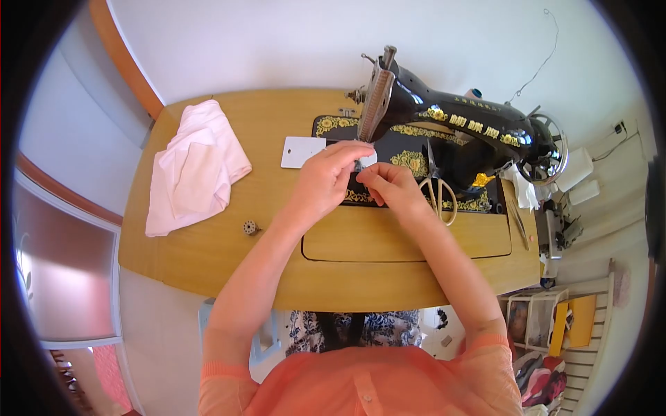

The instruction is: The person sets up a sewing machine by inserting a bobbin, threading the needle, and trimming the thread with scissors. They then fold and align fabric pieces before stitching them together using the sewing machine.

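Observation:
A black sewing machine (461, 114) with gold flower decoration stands on a wooden table (277, 277). Both hands are at its needle end, close together. My left hand (325, 182) curves its fingers in from the left beside the presser foot area. From the right, my right hand (395, 187) pinches thumb and forefinger together just below the needle. Whatever is between the fingers of either hand is hidden or too small to name. The needle itself is mostly covered by the hands. Scissors (444, 201) with cream handles lie on the machine bed, right of my right hand.
Folded pale pink cloth (198, 166) lies at the table's left. A white card (300, 154) sits left of the machine bed, and a small metal bobbin case (250, 227) rests nearer me. Tweezers (518, 223) lie near the right edge. The handwheel (553, 149) is at the machine's right end.

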`<state>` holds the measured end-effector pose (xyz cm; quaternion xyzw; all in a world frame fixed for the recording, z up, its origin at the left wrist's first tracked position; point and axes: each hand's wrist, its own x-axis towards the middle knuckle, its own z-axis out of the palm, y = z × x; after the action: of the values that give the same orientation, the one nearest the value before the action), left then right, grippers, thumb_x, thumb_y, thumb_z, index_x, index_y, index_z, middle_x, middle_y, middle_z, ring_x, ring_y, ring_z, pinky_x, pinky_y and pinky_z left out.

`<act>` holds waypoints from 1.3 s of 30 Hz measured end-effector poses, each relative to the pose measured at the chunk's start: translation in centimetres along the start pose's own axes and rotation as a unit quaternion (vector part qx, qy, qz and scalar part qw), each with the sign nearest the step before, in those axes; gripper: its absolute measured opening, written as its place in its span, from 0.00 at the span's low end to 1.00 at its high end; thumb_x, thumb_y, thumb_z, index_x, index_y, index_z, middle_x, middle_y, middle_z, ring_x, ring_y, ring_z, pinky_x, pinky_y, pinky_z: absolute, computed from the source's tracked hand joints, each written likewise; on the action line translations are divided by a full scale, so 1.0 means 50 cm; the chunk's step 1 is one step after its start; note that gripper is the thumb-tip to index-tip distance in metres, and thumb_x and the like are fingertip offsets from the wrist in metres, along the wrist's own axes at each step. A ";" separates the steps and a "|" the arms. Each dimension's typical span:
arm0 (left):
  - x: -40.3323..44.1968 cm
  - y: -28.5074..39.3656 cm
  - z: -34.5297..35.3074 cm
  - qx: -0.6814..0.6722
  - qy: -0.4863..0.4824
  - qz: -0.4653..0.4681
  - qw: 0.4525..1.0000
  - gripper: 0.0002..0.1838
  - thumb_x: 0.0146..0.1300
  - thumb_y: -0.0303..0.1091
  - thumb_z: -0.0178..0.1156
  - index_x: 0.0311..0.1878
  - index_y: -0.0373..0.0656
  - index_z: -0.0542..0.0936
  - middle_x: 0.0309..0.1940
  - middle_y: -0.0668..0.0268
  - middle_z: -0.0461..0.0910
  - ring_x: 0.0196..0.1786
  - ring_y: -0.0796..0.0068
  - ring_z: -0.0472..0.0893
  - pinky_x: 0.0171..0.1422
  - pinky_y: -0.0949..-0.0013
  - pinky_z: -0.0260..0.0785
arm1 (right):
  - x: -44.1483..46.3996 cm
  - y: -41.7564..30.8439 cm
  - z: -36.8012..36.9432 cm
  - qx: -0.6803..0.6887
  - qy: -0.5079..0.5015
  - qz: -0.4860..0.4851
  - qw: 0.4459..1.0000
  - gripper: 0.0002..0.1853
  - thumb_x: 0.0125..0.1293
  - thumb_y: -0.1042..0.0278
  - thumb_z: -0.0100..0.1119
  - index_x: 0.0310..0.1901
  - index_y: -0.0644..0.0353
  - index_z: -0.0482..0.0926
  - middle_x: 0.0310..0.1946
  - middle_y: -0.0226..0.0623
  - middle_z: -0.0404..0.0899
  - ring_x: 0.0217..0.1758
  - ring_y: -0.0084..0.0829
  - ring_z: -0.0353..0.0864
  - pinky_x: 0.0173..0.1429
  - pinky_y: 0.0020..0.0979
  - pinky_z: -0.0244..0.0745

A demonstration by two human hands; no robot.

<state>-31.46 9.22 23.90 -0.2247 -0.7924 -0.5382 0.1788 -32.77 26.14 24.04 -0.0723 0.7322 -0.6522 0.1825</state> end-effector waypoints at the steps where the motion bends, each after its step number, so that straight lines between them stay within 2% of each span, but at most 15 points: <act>1: -0.005 -0.001 0.008 -0.010 -0.024 -0.008 1.000 0.17 0.63 0.14 0.49 0.50 0.41 0.79 0.48 0.62 0.80 0.47 0.68 0.80 0.50 0.72 0.72 | -0.007 0.000 -0.005 0.025 -0.016 0.009 1.000 0.09 0.64 0.65 0.61 0.36 0.63 0.82 0.23 0.25 0.76 0.22 0.16 0.68 0.26 0.21 0.62; 6: -0.011 -0.018 0.028 -0.043 -0.074 0.020 0.996 0.13 0.63 0.16 0.52 0.47 0.38 0.80 0.44 0.61 0.81 0.44 0.67 0.80 0.48 0.71 0.73 | -0.018 0.007 -0.028 0.104 -0.048 0.044 0.993 0.09 0.65 0.64 0.61 0.36 0.62 0.81 0.23 0.24 0.73 0.22 0.16 0.67 0.26 0.20 0.62; 12: -0.014 -0.030 0.031 -0.006 -0.063 0.024 0.998 0.11 0.60 0.16 0.56 0.44 0.38 0.81 0.41 0.61 0.81 0.42 0.66 0.81 0.46 0.71 0.74 | -0.020 0.008 -0.025 0.069 -0.034 0.045 0.996 0.09 0.66 0.63 0.59 0.35 0.60 0.80 0.22 0.25 0.72 0.22 0.17 0.67 0.27 0.20 0.62; 16: -0.018 -0.044 0.037 0.036 -0.027 0.077 0.996 0.11 0.56 0.17 0.60 0.43 0.39 0.82 0.40 0.60 0.81 0.43 0.64 0.82 0.45 0.70 0.75 | -0.022 0.014 -0.025 0.016 -0.018 -0.002 1.000 0.09 0.65 0.65 0.59 0.34 0.61 0.79 0.20 0.26 0.72 0.20 0.18 0.68 0.26 0.20 0.61; 19: -0.020 -0.049 0.044 0.056 -0.008 0.112 0.992 0.12 0.56 0.18 0.60 0.44 0.39 0.81 0.44 0.61 0.80 0.45 0.60 0.81 0.47 0.66 0.76 | -0.020 0.021 -0.026 0.032 -0.014 -0.008 0.999 0.09 0.65 0.65 0.59 0.33 0.61 0.79 0.21 0.26 0.72 0.20 0.17 0.68 0.24 0.20 0.62; 20: -0.020 -0.042 0.044 0.098 0.008 0.138 0.986 0.13 0.54 0.17 0.60 0.43 0.39 0.81 0.46 0.62 0.79 0.43 0.61 0.81 0.44 0.67 0.76 | -0.020 0.018 -0.024 0.037 -0.017 0.002 0.999 0.09 0.65 0.65 0.59 0.33 0.61 0.79 0.20 0.25 0.72 0.20 0.17 0.69 0.24 0.20 0.63; 22: -0.024 -0.010 0.042 0.184 0.013 0.118 0.976 0.12 0.52 0.19 0.61 0.41 0.41 0.82 0.45 0.64 0.79 0.42 0.63 0.81 0.40 0.67 0.75 | -0.031 -0.002 -0.019 -0.116 0.047 0.000 0.992 0.09 0.64 0.66 0.60 0.32 0.64 0.79 0.20 0.28 0.72 0.20 0.20 0.71 0.25 0.24 0.66; 23: -0.024 0.006 0.039 0.210 0.009 0.132 0.969 0.12 0.52 0.20 0.62 0.41 0.41 0.82 0.45 0.64 0.79 0.41 0.64 0.81 0.40 0.67 0.75 | -0.030 0.006 -0.022 -0.182 0.081 -0.082 0.977 0.08 0.63 0.67 0.61 0.32 0.64 0.79 0.21 0.30 0.73 0.21 0.22 0.72 0.26 0.26 0.67; 25: -0.024 0.035 0.036 0.260 0.001 0.163 0.952 0.11 0.51 0.22 0.63 0.40 0.42 0.82 0.44 0.65 0.79 0.40 0.65 0.80 0.38 0.67 0.74 | -0.025 0.029 -0.035 -0.307 0.149 -0.243 0.908 0.07 0.61 0.70 0.62 0.31 0.66 0.79 0.22 0.34 0.74 0.22 0.26 0.74 0.28 0.30 0.69; 28: -0.031 0.069 0.021 0.289 -0.052 0.126 0.948 0.11 0.51 0.24 0.65 0.40 0.41 0.82 0.42 0.65 0.79 0.41 0.65 0.80 0.39 0.66 0.74 | -0.023 0.035 -0.047 -0.362 0.153 -0.275 0.877 0.05 0.58 0.73 0.63 0.31 0.66 0.79 0.25 0.39 0.76 0.24 0.33 0.76 0.31 0.33 0.71; 31: -0.057 0.118 -0.044 0.260 -0.030 0.096 0.960 0.11 0.51 0.24 0.65 0.40 0.41 0.82 0.43 0.65 0.79 0.42 0.64 0.80 0.41 0.65 0.74 | -0.022 0.041 -0.049 -0.380 0.147 -0.251 0.878 0.04 0.57 0.74 0.62 0.30 0.65 0.79 0.27 0.39 0.77 0.26 0.36 0.77 0.32 0.33 0.71; 33: -0.095 0.126 -0.105 0.255 -0.022 0.008 0.967 0.12 0.51 0.25 0.66 0.40 0.40 0.81 0.44 0.64 0.79 0.43 0.61 0.79 0.45 0.63 0.73 | -0.024 0.039 -0.049 -0.385 0.143 -0.249 0.877 0.04 0.57 0.74 0.63 0.30 0.65 0.79 0.27 0.40 0.77 0.26 0.37 0.78 0.33 0.34 0.72; 35: -0.136 0.120 -0.167 0.334 -0.020 -0.044 0.941 0.15 0.51 0.24 0.66 0.44 0.39 0.80 0.46 0.62 0.78 0.41 0.62 0.79 0.46 0.64 0.72 | -0.024 0.037 -0.046 -0.390 0.141 -0.250 0.875 0.04 0.57 0.73 0.62 0.30 0.64 0.79 0.27 0.40 0.77 0.27 0.38 0.78 0.33 0.35 0.72; 38: -0.191 0.103 -0.216 0.278 -0.011 -0.151 0.949 0.19 0.50 0.23 0.67 0.48 0.39 0.79 0.45 0.61 0.77 0.39 0.64 0.78 0.46 0.66 0.72 | -0.025 0.037 -0.045 -0.399 0.143 -0.257 0.869 0.04 0.57 0.73 0.62 0.30 0.64 0.79 0.28 0.42 0.77 0.28 0.41 0.79 0.34 0.37 0.73; 39: -0.204 0.101 -0.223 0.278 -0.010 -0.161 0.947 0.19 0.50 0.24 0.67 0.48 0.39 0.79 0.44 0.61 0.77 0.39 0.64 0.78 0.46 0.66 0.72 | -0.023 0.040 -0.045 -0.400 0.147 -0.263 0.865 0.04 0.57 0.73 0.62 0.30 0.63 0.79 0.28 0.42 0.77 0.28 0.43 0.79 0.34 0.38 0.73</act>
<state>-19.73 -1.24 26.43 -0.0410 -0.9377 -0.3164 0.1377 -32.27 28.88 22.46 -0.2326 0.9024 -0.3302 -0.1503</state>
